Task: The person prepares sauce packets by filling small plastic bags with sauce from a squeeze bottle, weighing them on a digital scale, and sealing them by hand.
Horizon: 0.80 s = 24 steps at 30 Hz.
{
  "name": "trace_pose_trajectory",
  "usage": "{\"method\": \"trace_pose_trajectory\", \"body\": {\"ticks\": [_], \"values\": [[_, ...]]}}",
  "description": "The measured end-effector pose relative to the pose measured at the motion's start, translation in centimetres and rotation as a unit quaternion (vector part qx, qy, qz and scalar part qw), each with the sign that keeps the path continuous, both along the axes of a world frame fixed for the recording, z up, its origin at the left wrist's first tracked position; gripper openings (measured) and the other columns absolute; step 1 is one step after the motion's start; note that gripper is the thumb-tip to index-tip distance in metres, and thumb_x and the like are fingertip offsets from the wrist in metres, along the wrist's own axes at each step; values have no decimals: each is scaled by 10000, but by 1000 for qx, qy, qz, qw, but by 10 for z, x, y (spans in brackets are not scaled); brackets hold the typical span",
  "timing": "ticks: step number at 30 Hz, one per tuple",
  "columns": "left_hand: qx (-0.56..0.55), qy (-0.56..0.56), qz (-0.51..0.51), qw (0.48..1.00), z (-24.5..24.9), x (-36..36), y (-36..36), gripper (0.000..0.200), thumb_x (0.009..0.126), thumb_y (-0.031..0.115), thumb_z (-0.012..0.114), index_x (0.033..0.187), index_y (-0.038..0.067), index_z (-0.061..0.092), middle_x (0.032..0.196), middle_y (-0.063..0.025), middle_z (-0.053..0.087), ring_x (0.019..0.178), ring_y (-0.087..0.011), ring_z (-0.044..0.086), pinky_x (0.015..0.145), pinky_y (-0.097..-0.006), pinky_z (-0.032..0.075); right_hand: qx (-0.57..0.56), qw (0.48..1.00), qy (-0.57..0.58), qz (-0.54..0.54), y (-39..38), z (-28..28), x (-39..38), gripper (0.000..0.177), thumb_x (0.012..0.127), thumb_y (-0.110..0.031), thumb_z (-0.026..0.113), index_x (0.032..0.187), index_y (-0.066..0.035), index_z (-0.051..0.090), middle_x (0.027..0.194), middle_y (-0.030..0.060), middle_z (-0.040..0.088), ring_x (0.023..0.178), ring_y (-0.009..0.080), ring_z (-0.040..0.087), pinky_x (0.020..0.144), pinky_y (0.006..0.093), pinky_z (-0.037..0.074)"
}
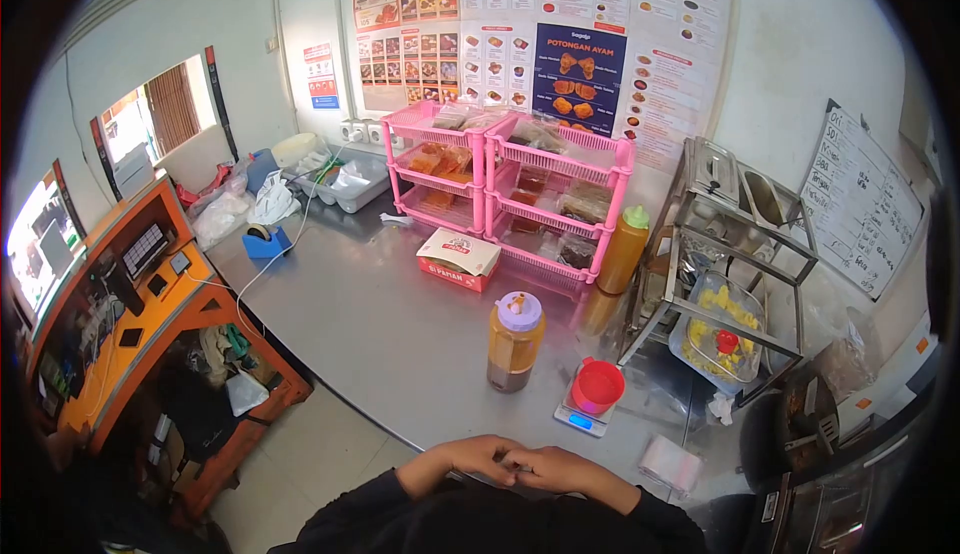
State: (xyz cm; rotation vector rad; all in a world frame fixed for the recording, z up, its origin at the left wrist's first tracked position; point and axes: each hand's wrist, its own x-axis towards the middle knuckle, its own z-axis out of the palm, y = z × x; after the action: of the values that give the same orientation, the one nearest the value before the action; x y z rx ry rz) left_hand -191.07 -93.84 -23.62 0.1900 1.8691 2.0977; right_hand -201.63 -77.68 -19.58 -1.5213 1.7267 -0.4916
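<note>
My left hand and my right hand meet at the front edge of the metal table, just before my body. Their fingers are curled and pressed against each other, and nothing shows between them. Beyond them stands a squeeze bottle with a lilac cap and brown sauce inside. To its right, a red bowl sits on a small digital scale with a lit blue display. A stack of clear plastic bags lies to the right of my right hand.
Pink tiered racks with packets stand at the back, behind a red-and-white box. A yellow sauce bottle stands beside them. At right, a metal-framed stand holds a tray of yellow pieces. A blue tape dispenser sits left.
</note>
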Motion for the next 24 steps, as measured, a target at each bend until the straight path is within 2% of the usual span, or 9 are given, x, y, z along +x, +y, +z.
{"method": "trace_pose_trajectory", "body": {"ticks": [2, 3, 6, 8, 11, 14, 17, 20, 24], "values": [[-135, -27, -82, 987, -2, -11, -21, 459, 708, 90, 640, 1132, 17, 481, 1024, -58, 535, 902, -123, 495, 770, -256, 404, -19, 999, 36, 10, -8, 9, 4, 319, 813, -257, 508, 1124, -188, 490, 964, 134, 596, 778, 314, 591, 698, 392, 464], [-110, -40, -70, 991, 3, -13, -29, 450, 705, 94, 642, 1121, 18, 486, 1016, -52, 529, 920, -124, 485, 794, -266, 396, -29, 998, 55, 16, -14, 13, 4, 363, 813, -247, 511, 1171, -196, 475, 999, 140, 594, 800, 307, 599, 725, 391, 465], [-41, -40, -6, 998, 12, -10, -60, 446, 693, 100, 646, 1103, 26, 489, 967, -31, 504, 931, -121, 464, 817, -278, 387, -177, 967, -81, -164, -32, 17, -7, 473, 753, -201, 609, 1190, -101, 458, 1043, 143, 572, 901, 303, 580, 749, 385, 452], [0, 16, 70, 997, 3, -5, -83, 473, 676, 95, 650, 1112, 39, 473, 899, -10, 479, 881, -111, 460, 770, -265, 397, -438, 815, 153, -348, -54, -9, -29, 759, 650, -192, 719, 1268, 7, 325, 1192, 184, 463, 1070, 313, 488, 844, 375, 414], [126, -15, 93, 988, 11, 9, -107, 530, 647, 66, 641, 1135, 62, 434, 870, 6, 418, 826, -107, 446, 725, -254, 392, -394, 761, 225, -464, -101, 1, -39, 998, 555, -137, 762, 1328, 16, 150, 1283, 196, 305, 1174, 294, 367, 948, 365, 331], [123, -11, 105, 987, 15, 16, -128, 577, 630, 32, 621, 1162, 77, 400, 900, 9, 398, 813, -112, 444, 711, -260, 390, -386, 793, 6, -470, -132, -43, -49, 1157, 531, -224, 800, 1341, 21, 11, 1298, 224, 291, 1180, 296, 371, 976, 390, 307], [90, 4, 135, 987, 21, 13, -146, 549, 630, 17, 604, 1143, 73, 416, 930, 7, 414, 863, -114, 452, 739, -264, 396, -465, 747, -80, -468, -144, -49, -47, 1085, 505, -144, 788, 1332, 15, 104, 1251, 175, 361, 1158, 269, 400, 961, 378, 328], [46, 67, 183, 980, 48, -2, -162, 536, 640, 15, 615, 1142, 64, 434, 968, -14, 447, 935, -123, 457, 795, -271, 395, -423, 786, -226, -391, -136, -73, -75, 948, 492, -72, 753, 1286, -1, 240, 1192, 125, 427, 1118, 237, 436, 949, 358, 346], [3, 170, 146, 974, 110, -18, -167, 525, 668, 58, 665, 1148, 17, 457, 1008, -43, 475, 975, -137, 442, 855, -288, 372, -413, 821, -53, -391, -122, -20, -71, 812, 489, -83, 736, 1208, -25, 363, 1120, 118, 478, 1030, 259, 491, 879, 358, 390]]}}
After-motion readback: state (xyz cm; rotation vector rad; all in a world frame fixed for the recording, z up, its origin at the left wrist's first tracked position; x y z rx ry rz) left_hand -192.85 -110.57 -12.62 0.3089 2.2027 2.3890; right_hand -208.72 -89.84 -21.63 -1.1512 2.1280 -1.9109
